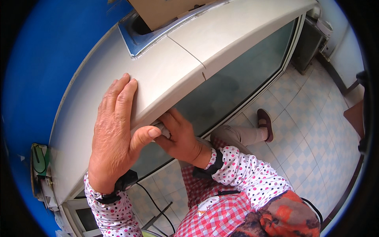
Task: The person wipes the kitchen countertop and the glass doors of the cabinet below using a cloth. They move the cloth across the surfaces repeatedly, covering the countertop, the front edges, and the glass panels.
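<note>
My left hand (111, 139) rests on the pale tiled countertop (161, 75), fingers stretched out and thumb spread over the front edge. Nothing is held in it. Just below that edge, my right hand (185, 139) has its fingers closed around a small crumpled whitish cloth (165, 131), partly hidden by my left thumb and my own fingers. Both the cloth and the right fingertips are up against the underside of the counter's front lip. Behind the right hand are the framed frosted glass panels (237, 83) of the cabinet front.
A metal sink (130, 41) is set into the counter, with a cardboard box (162, 13) over it. Blue wall (38, 80) runs behind. At the counter's left end are a green item (40, 158) and papers. A dark cabinet (309, 44) stands far right on the tiled floor (308, 130).
</note>
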A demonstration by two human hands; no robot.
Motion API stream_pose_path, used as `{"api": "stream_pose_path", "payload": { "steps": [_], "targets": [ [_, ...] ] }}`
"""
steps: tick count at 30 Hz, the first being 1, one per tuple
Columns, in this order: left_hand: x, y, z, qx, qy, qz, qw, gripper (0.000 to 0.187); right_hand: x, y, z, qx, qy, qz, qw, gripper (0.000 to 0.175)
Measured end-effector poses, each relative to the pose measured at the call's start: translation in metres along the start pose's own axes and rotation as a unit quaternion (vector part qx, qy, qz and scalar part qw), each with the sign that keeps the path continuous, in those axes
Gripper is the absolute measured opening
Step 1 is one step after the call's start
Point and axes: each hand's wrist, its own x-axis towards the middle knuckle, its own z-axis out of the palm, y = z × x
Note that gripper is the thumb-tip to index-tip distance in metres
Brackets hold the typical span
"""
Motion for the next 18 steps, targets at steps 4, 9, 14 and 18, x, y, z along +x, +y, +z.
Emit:
{"api": "stream_pose_path", "payload": {
  "steps": [4, 9, 14, 18],
  "targets": [
    [-0.001, 0.001, -0.003, -0.020, -0.005, -0.011, 1.000, 0.113, 0.001, -0.002, 0.006, -0.061, -0.023, -0.023, 0.998, 0.059],
    [-0.001, -0.002, -0.007, -0.022, -0.005, -0.001, 1.000, 0.112, -0.019, 0.011, 0.003, -0.096, -0.090, 0.008, 0.991, 0.059],
    [0.003, -0.006, -0.005, -0.002, 0.018, 0.012, 1.000, 0.103, -0.045, 0.037, -0.006, -0.165, -0.156, 0.104, 0.968, 0.051],
    [-0.002, -0.015, 0.002, 0.001, 0.068, 0.039, 0.997, 0.082, -0.041, 0.035, -0.029, -0.068, -0.250, 0.242, 0.935, 0.041]
  ]
}}
